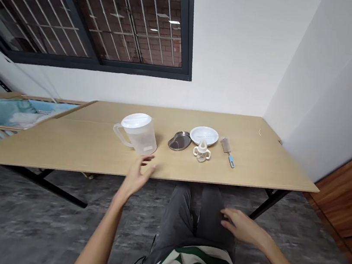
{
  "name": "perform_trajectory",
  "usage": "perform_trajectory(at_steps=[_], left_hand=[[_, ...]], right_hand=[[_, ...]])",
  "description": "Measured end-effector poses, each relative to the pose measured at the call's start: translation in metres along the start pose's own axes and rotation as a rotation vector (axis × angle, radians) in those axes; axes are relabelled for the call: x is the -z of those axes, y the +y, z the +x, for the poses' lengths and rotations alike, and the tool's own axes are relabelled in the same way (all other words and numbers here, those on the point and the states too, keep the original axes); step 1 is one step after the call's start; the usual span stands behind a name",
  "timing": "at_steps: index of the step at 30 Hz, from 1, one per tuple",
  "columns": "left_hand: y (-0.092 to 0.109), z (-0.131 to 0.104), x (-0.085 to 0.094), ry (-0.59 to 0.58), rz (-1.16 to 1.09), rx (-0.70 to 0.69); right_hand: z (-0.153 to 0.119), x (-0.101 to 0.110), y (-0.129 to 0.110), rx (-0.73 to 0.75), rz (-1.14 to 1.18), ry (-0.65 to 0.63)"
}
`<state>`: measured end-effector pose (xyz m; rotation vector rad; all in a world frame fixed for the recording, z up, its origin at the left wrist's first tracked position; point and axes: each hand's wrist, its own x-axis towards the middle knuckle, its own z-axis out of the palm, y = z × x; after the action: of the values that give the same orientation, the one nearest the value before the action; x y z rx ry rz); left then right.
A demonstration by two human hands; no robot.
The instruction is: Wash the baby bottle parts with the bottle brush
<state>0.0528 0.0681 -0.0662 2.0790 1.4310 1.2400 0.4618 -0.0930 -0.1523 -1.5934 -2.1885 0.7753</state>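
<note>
My left hand [137, 175] is over the table's front edge, fingers apart and holding nothing, just in front of a translucent plastic pitcher [142, 135]. The pitcher stands upright with its white lid on and its handle toward the left. My right hand [241, 225] hangs below the table edge near my right thigh, its fingers stretched out and nothing in them. Right of the pitcher lie a kidney-shaped metal tray [180, 141] and a white plate [204, 135]. A small two-handled baby bottle [202, 152] stands before the plate. Beside it lies a spatula-like tool with a blue-tipped handle [228, 152].
The light wooden table [170, 170] runs along a white wall under a barred window [114, 14]. At the left end stands a wooden crib [21, 116] with blue bedding. A small white strip [260, 132] lies at the table's back right. Wooden panelling [349, 204] is on the far right.
</note>
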Motion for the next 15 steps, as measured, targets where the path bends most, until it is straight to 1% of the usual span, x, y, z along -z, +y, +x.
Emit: perform_trajectory(at_steps=[1,2,3,4,6,8,10,12,15], left_hand=[[-0.004,0.008,-0.022,-0.082,-0.065,-0.018],[-0.006,0.016,-0.042,-0.132,-0.113,-0.030],[-0.006,0.026,-0.061,-0.157,-0.130,-0.052],[-0.005,0.037,-0.079,-0.170,-0.140,-0.074],[-0.001,0.061,-0.111,-0.194,-0.155,-0.120],[0.001,0.085,-0.139,-0.200,-0.172,-0.168],[0.001,0.105,-0.164,-0.210,-0.198,-0.211],[-0.002,0.120,-0.184,-0.224,-0.226,-0.237],[-0.008,0.136,-0.205,-0.243,-0.269,-0.264]], right_hand=[[0.015,0.006,-0.005,0.051,0.022,0.066],[0.033,0.015,-0.011,0.078,0.036,0.169],[0.054,0.025,-0.017,0.093,0.065,0.271],[0.076,0.035,-0.022,0.130,0.100,0.370],[0.122,0.055,-0.028,0.152,0.172,0.554],[0.166,0.068,-0.028,0.170,0.207,0.672],[0.204,0.074,-0.024,0.160,0.196,0.714],[0.236,0.074,-0.019,0.145,0.188,0.716],[0.270,0.073,-0.015,0.131,0.177,0.685]])
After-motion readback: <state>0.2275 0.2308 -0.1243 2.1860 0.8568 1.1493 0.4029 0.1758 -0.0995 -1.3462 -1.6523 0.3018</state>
